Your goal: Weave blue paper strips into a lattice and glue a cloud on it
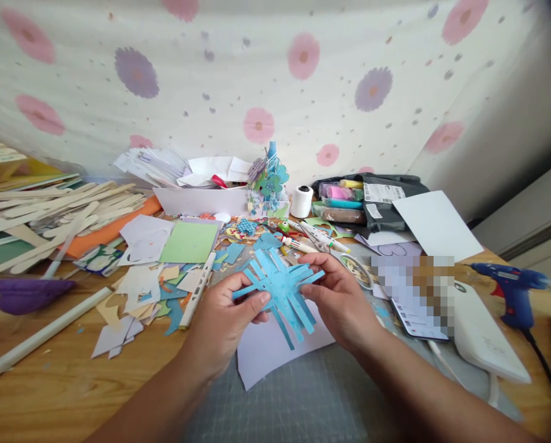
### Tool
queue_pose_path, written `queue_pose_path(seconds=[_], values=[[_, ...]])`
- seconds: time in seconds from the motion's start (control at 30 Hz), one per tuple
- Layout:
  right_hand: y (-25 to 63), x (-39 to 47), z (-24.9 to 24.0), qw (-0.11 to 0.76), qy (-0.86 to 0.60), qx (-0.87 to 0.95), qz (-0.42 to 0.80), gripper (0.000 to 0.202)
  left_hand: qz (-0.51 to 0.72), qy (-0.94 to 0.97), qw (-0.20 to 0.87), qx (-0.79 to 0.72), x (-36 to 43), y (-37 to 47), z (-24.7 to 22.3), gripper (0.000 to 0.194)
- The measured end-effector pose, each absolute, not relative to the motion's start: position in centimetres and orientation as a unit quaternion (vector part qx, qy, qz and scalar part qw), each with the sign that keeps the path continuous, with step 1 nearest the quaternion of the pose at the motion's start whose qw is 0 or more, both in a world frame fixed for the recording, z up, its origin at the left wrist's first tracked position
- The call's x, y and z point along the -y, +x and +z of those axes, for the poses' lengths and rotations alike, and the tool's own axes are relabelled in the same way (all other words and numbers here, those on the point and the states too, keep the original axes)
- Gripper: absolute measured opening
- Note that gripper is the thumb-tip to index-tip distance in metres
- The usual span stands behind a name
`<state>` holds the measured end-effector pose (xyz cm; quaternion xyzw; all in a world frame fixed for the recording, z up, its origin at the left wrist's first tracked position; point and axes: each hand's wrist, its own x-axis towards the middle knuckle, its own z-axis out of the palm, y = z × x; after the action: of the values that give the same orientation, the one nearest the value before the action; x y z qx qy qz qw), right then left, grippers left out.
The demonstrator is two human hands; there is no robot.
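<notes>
Between both hands is a piece of blue paper (282,292) with strips fanning out on all sides, some seemingly crossing at the middle. My left hand (231,307) pinches its left strips, thumb on top. On the other side my right hand (340,292) grips the right strips between thumb and fingers. The paper is held tilted above a pale lilac sheet (261,360), which lies on a grey cutting mat (293,406). A small blue woven paper piece (246,227) rests farther back among scraps.
Paper scraps (139,289), a green card (189,242) and wooden sticks (72,212) spread over the left. At the right are a phone (423,320), a white power bank (487,332) and a blue glue gun (515,286). A white thread spool (301,202) stands behind.
</notes>
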<state>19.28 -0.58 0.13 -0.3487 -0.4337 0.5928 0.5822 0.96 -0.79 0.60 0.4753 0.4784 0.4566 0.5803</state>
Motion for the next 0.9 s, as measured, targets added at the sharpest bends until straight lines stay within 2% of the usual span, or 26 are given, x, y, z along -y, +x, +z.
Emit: queue_pose_path(seconds=[0.13,0.27,0.43,0.63,0.9], values=[[19.53,0.52,0.03,0.569,-0.333,0.435,0.613,0.032,0.464,0.466,0.587,-0.472,0.74,0.95,0.73,0.019],[19.62,0.52,-0.10,0.539,-0.346,0.443,0.627,0.042,0.444,0.474,0.593,-0.476,0.78,0.96,0.96,0.023],[19.13,0.51,-0.09,0.551,-0.394,0.441,0.589,0.025,0.411,0.517,0.569,-0.489,0.84,0.77,0.50,0.020],[18.88,0.56,0.02,0.556,-0.451,0.446,0.537,0.028,0.374,0.571,0.539,-0.494,0.70,0.71,0.63,0.018],[19.02,0.60,-0.30,0.552,-0.445,0.472,0.524,0.027,0.343,0.612,0.511,-0.497,0.84,0.88,0.96,0.037]])
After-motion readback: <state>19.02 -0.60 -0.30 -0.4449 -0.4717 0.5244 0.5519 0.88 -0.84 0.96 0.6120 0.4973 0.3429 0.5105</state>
